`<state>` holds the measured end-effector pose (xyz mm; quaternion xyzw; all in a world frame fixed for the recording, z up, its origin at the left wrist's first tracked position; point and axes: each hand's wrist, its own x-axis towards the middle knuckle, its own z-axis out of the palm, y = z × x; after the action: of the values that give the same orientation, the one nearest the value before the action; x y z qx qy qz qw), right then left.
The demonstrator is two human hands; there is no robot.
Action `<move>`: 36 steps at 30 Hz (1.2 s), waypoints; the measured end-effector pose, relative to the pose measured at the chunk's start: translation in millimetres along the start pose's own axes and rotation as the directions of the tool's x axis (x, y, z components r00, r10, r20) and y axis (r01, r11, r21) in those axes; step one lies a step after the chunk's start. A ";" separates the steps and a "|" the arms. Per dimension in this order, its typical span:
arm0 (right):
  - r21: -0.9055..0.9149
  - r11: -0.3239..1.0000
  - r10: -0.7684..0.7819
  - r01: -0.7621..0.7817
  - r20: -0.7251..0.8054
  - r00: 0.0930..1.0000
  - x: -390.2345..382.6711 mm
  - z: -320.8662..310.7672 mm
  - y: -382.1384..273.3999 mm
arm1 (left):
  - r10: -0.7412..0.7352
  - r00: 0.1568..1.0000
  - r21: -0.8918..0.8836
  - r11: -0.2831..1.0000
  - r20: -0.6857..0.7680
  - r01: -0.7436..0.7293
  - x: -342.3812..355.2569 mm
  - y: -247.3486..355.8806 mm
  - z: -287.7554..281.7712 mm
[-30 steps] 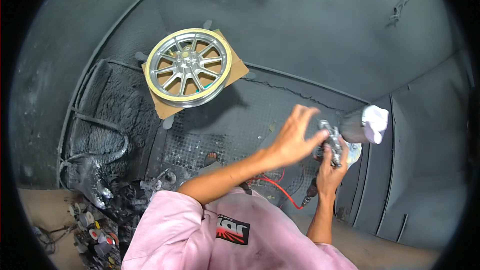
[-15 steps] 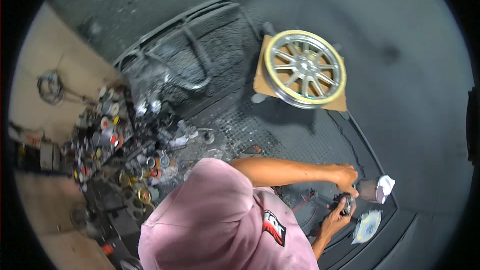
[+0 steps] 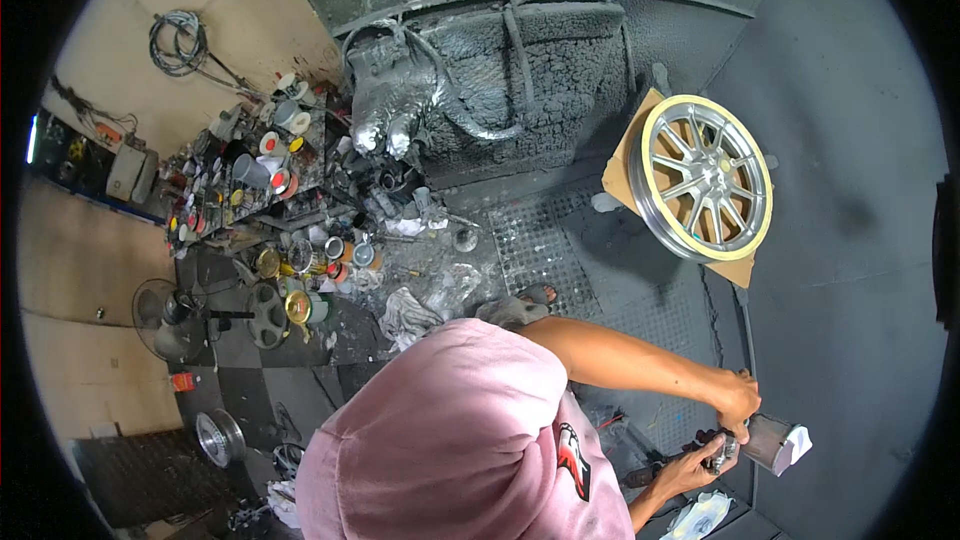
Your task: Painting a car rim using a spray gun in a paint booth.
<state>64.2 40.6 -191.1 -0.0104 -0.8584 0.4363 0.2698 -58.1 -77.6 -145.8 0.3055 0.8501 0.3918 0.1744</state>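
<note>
My left hand and my right hand are together at the lower right, both closed around a spray gun. The left fingers pinch down on its top while the right hand wraps its body from below. Beside the gun's metal body is a grey-brown cup with white material over its end; the exact joint between them is hidden by my fingers. A silver spoked wheel, its rim edged with pale yellow tape, sits tilted on a piece of cardboard, away from both hands.
On the left, cans and jars crowd a cluttered bench. A standing fan and a loose silver wheel rim are on the floor. Dark walls enclose the right side. A coated frame panel leans at the back.
The whole view has swung, so the wheel and bench sit further right in the picture. Both hands stay on the spray gun, and the gun's body and cup now appear closer together.
</note>
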 end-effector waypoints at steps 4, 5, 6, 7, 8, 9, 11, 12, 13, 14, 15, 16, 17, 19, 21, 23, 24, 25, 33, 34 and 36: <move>-0.043 0.996 0.068 -0.073 -0.121 0.990 11.5 -17.2 -15.1 | 0.069 0.929 -0.019 0.996 -0.365 -0.082 -10.4 6.2 17.7; -0.062 0.989 0.124 -0.134 -0.141 0.982 13.7 -21.4 -21.8 | 0.089 0.962 -0.055 0.993 -0.257 -0.107 -17.1 1.2 14.0; -0.092 0.984 0.135 -0.151 -0.159 0.978 16.1 -25.9 -24.0 | 0.133 0.982 -0.089 0.985 -0.132 -0.146 -32.1 -3.1 -2.9; -0.135 0.976 0.143 -0.170 -0.192 0.971 19.5 -30.5 -21.5 | 0.124 0.992 -0.208 0.970 -0.028 -0.127 -47.6 -14.1 -8.4; -0.166 0.972 0.132 -0.164 -0.192 0.973 23.2 -32.4 -18.4 | 0.056 0.998 -0.207 0.977 -0.016 -0.058 -54.9 -31.9 5.7; -0.205 0.964 0.130 -0.170 -0.195 0.972 24.2 -36.7 -15.8 | -0.012 0.993 -0.153 0.988 0.114 0.029 -69.7 -40.9 -1.5; -0.209 0.947 0.198 -0.243 -0.215 0.956 30.4 -31.5 -21.4 | -0.135 0.958 -0.075 0.984 0.254 0.159 -86.2 -71.8 -2.0; -0.210 0.943 0.209 -0.258 -0.227 0.951 31.4 -29.3 -26.9 | -0.174 0.934 -0.030 0.981 0.312 0.193 -93.0 -91.3 4.8; -0.208 0.940 0.219 -0.268 -0.232 0.948 32.7 -28.3 -32.0 | -0.217 0.908 0.008 0.973 0.359 0.230 -98.2 -107.2 9.7; -0.186 0.947 0.210 -0.262 -0.260 0.942 33.9 -27.4 -37.5 | -0.237 0.901 0.032 0.970 0.363 0.242 -105.5 -119.8 17.1; -0.156 0.956 0.199 -0.249 -0.283 0.938 35.7 -27.1 -41.1 | -0.266 0.895 0.062 0.963 0.359 0.261 -111.0 -130.2 23.5; 0.010 0.953 0.293 -0.303 -0.287 0.912 36.1 -27.2 -42.3 | -0.278 0.875 0.101 0.961 0.397 0.259 -115.2 -138.4 26.5; 0.001 0.948 0.302 -0.318 -0.316 0.899 36.8 -28.9 -43.9 | -0.298 0.853 0.140 0.954 0.428 0.264 -119.4 -146.2 29.2; 0.097 0.925 0.379 -0.367 -0.269 0.885 41.4 -31.9 -49.0 | -0.246 0.847 0.095 0.969 0.471 0.229 -127.1 -159.9 38.4; 0.090 0.922 0.386 -0.377 -0.291 0.875 49.4 -34.3 -55.4 | -0.201 0.840 0.047 0.977 0.503 0.206 -126.8 -166.0 40.0; 0.062 0.930 0.362 -0.363 -0.330 0.872 58.3 -35.4 -51.7 | -0.248 0.816 0.047 0.964 0.522 0.263 -122.5 -166.2 35.5; 0.085 0.930 0.364 -0.357 -0.320 0.875 68.8 -36.3 -56.9 | -0.250 0.818 0.047 0.963 0.518 0.265 -118.6 -167.7 35.1; 0.093 0.933 0.359 -0.348 -0.325 0.875 78.7 -36.9 -59.2 | -0.206 0.859 0.020 0.975 0.469 0.223 -114.2 -171.4 36.0; 0.026 0.911 0.407 -0.411 -0.200 0.891 142.3 21.7 -49.6 | -0.208 0.932 -0.037 0.973 0.297 0.229 -64.3 -208.5 -21.3; 0.102 0.914 0.405 -0.393 -0.163 0.899 149.1 39.2 -46.6 | -0.178 0.960 -0.047 0.980 0.218 0.193 -55.3 -212.2 -35.9; 0.202 0.884 0.439 -0.422 -0.047 0.897 162.5 77.8 -42.7 | -0.176 0.976 -0.060 0.981 0.128 0.185 -42.1 -232.7 -65.6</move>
<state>-102.1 -2.6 -122.0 -0.1955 -0.7765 0.5629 0.2049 -150.6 -259.7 -281.7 0.2437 0.8476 0.3852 0.2717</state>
